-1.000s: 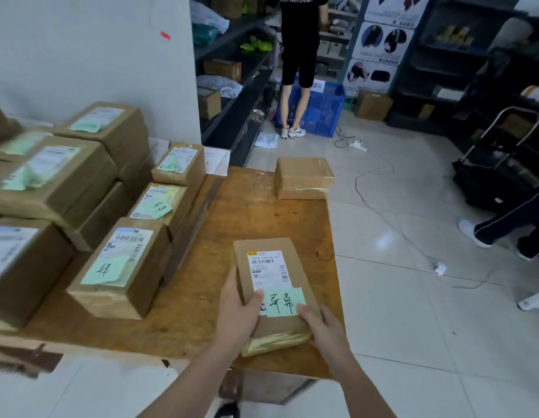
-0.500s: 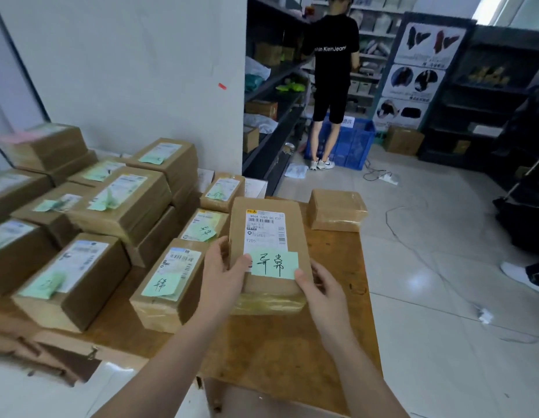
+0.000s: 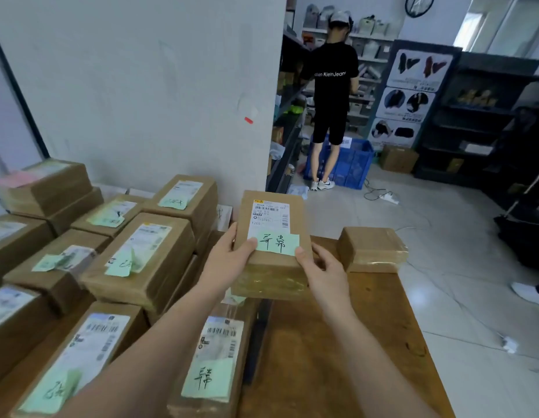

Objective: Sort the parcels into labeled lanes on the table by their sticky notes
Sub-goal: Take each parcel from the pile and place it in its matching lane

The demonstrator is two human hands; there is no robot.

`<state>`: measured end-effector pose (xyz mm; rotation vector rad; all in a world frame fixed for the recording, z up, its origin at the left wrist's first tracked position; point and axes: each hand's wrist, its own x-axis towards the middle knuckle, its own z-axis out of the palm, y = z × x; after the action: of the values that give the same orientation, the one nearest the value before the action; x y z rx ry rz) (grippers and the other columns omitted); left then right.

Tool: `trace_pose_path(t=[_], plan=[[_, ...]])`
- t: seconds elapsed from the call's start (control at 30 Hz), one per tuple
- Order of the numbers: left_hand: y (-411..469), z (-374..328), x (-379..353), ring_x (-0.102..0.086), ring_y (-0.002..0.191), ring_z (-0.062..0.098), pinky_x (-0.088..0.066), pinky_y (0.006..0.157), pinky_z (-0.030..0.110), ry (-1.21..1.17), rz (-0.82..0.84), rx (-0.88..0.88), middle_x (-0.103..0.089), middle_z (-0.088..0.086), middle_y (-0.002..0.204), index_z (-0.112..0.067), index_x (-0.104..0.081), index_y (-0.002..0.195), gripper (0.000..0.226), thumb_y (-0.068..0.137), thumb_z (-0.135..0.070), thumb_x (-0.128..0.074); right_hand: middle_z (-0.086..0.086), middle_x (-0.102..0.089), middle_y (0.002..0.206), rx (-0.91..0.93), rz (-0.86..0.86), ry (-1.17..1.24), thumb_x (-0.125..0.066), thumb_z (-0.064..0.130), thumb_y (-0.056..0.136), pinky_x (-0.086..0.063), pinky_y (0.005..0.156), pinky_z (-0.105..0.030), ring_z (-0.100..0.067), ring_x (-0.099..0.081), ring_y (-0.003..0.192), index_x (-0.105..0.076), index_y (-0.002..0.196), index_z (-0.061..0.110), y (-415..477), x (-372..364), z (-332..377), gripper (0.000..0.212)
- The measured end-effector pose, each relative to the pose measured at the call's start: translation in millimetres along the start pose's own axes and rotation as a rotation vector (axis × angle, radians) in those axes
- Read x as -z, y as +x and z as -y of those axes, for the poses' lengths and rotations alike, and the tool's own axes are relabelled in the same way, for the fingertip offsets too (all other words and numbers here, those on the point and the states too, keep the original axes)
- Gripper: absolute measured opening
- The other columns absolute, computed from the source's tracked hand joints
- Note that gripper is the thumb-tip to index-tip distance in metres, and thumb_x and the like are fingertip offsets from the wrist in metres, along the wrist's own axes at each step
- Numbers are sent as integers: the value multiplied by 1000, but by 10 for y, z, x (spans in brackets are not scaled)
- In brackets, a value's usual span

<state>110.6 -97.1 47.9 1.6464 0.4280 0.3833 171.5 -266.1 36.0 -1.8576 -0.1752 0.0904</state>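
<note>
I hold a brown cardboard parcel (image 3: 269, 263) above the wooden table (image 3: 337, 342). It carries a white shipping label and a green sticky note (image 3: 277, 243) with handwriting. My left hand (image 3: 229, 260) grips its left side, thumb on the note's left end. My right hand (image 3: 324, 271) grips its right side, thumb at the note's right end. Below my left arm lies another parcel with the same handwritten green note (image 3: 214, 366). A plain taped parcel (image 3: 372, 250) without a note rests at the table's far right.
Several stacked parcels with green notes (image 3: 141, 257) fill the table's left side up to the white wall. A person in black (image 3: 331, 95) stands at shelves beyond, next to a blue crate (image 3: 349, 164). Cables lie on the tiled floor to the right.
Both hands have lifted the parcel off the table's near edge and carried it up and away from me, toward the far middle. My view has tilted upward.
</note>
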Motion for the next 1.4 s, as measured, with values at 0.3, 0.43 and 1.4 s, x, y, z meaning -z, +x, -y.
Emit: trace_pose_path(t=[0.3, 0.43, 1.4], plan=[[957, 104, 337, -58, 90, -3, -51, 77, 22, 49, 29, 14, -57, -21, 101, -42, -44, 121, 28, 98, -28, -54, 14, -62, 110, -36, -19, -91, -63, 48, 90, -49, 99, -39, -10, -60, 106, -56, 136, 30, 662, -666, 156, 50], [1220, 158, 368, -62, 99, 10, -53, 90, 36, 44, 25, 68, -61, -13, 111, -39, -44, 122, 26, 99, -31, -53, 11, -67, 117, -66, 15, -84, -62, 50, 90, -51, 98, -41, -10, -63, 106, -58, 133, 31, 921, -875, 108, 47], [1794, 305, 187, -47, 125, 21, -41, 100, 36, 536, -83, -127, -54, 2, 132, -16, -52, 133, 36, 98, -24, -55, -1, -46, 150, -71, 76, -382, -41, 52, 100, -39, 111, -43, -20, -44, 136, -32, 152, 21, 1381, -951, -13, 61]])
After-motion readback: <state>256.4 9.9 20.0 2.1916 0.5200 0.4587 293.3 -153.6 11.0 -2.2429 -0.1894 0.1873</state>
